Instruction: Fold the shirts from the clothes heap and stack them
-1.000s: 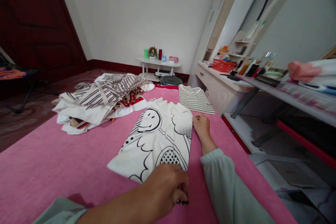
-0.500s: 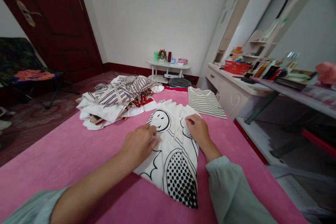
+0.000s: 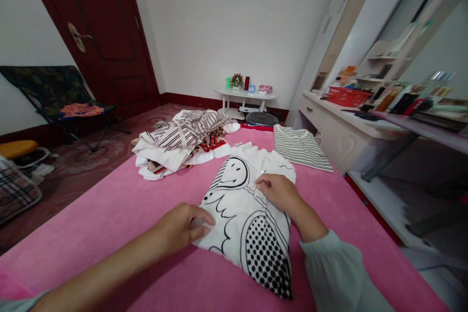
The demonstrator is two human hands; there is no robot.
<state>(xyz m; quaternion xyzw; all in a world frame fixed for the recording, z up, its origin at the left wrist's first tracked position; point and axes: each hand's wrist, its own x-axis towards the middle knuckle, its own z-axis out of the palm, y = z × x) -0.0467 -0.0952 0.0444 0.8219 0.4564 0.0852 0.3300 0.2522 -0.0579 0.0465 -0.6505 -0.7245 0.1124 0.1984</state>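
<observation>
1. White, black-printed soft cloth shirt (image 3: 234, 214) lies folded-looking on pink fabric surface (image 3: 146, 209)
2. Left hand (image 3: 183, 224): thumb and fingers parted at left edge; right hand (image 3: 280, 192): fingertips bunched on front, pinch can't be told
3. Probably light, limp, creases easily; best gripped at opposite corners

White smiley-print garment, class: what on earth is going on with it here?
A person's left hand is at the left edge of the white garment, the right hand over its upper part; whether either grips it is unclear. It lies on a pink cover, a clothes pile beyond to the left, a striped top beyond to the right.
</observation>
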